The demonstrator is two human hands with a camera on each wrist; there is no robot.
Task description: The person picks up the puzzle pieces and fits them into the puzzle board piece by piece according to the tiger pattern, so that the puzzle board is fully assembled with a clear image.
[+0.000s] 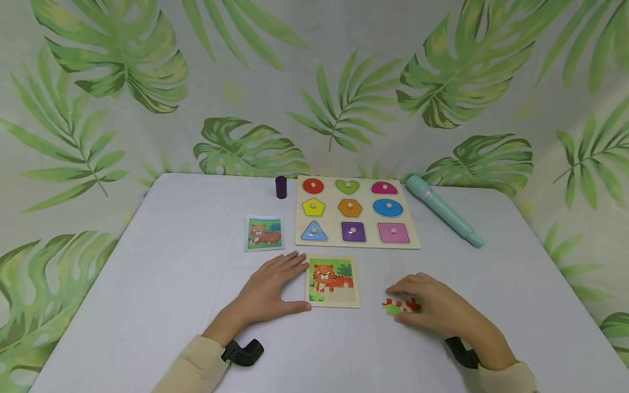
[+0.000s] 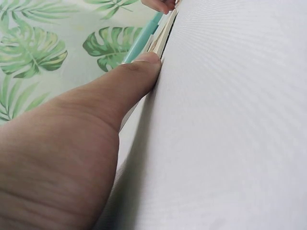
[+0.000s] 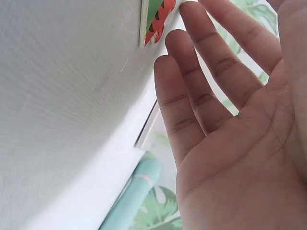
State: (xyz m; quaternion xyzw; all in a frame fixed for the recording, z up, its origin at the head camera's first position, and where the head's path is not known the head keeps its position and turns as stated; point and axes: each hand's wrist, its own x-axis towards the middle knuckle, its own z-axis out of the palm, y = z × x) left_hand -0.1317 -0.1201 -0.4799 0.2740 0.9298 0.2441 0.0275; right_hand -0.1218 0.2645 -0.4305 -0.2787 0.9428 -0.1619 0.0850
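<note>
A square wooden puzzle [image 1: 332, 305] shows an orange tiger on green, with bare wood at its lower right. My left hand [image 1: 269, 289] rests at its left side, fingers stretched out; the thumb [image 2: 139, 69] touches the lower left edge. To the right, several loose puzzle pieces [image 1: 393, 308], red, orange and green, lie on the cloth. Over them my right hand [image 1: 434, 305] is spread, with thumb and fingers on either side of them. In the right wrist view, its fingers are loosely extended near a striped orange and green piece [image 3: 157, 21].
Behind the puzzle lies a wooden board [image 1: 356, 214] of colourful knobbed shapes. A tiger picture card [image 1: 264, 233] lies left of it, and a dark purple cylinder [image 1: 281, 187] stands farther back. A mint-green tube [image 1: 444, 212] lies at the right. Leaf-printed cloth [image 1: 344, 98] hangs behind the table.
</note>
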